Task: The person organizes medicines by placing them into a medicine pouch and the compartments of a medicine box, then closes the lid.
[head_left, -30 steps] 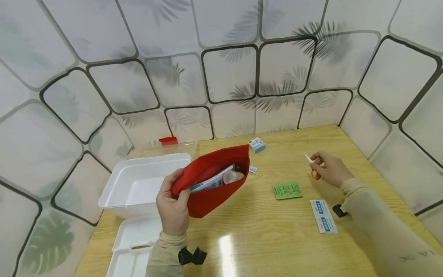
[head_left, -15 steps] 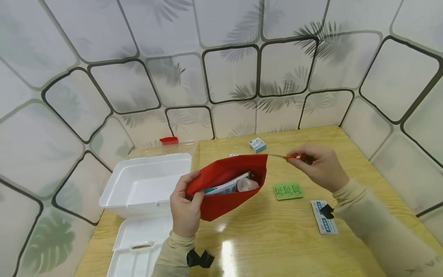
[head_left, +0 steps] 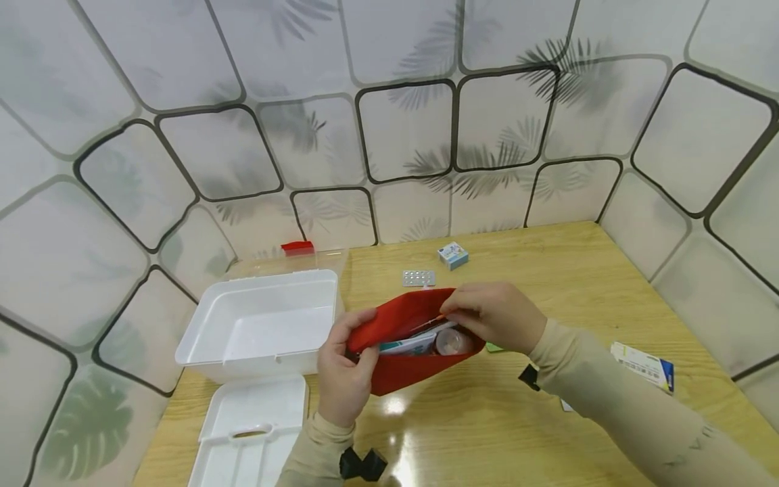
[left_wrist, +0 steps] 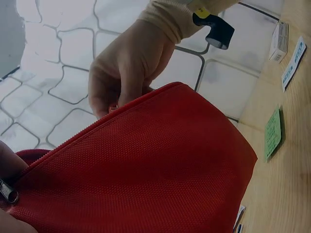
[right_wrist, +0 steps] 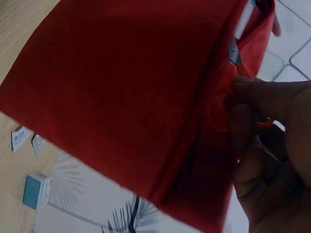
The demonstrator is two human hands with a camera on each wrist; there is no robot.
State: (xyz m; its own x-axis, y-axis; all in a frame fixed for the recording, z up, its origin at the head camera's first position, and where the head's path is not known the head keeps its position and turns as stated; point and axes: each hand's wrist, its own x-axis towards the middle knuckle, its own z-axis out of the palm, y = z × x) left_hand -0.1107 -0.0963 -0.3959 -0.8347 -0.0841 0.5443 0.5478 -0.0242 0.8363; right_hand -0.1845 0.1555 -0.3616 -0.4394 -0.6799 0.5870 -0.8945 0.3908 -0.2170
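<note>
My left hand (head_left: 345,372) grips the left end of a red zippered pouch (head_left: 420,375), holding it tilted above the table with its mouth open. A zipper pull (left_wrist: 8,193) shows beside the left fingers in the left wrist view. Inside the pouch are a white-and-teal flat pack (head_left: 404,346) and a round clear-topped item (head_left: 452,341). My right hand (head_left: 500,314) is at the pouch's right end, pinching small orange-handled scissors (right_wrist: 235,54) by the handles. Their metal blades point into the pouch mouth, and part of them is hidden by the fabric and fingers.
A white box (head_left: 262,358) stands at the left, with a white tray (head_left: 249,412) in front. Behind the pouch lie a silver blister pack (head_left: 418,278) and a small blue-white box (head_left: 453,255). A green pack (left_wrist: 273,133) and a white-and-blue carton (head_left: 645,365) lie to the right.
My right hand has brought the scissors leftward from above the right side of the table to the pouch mouth. My left hand has shifted the pouch right and slightly down.
</note>
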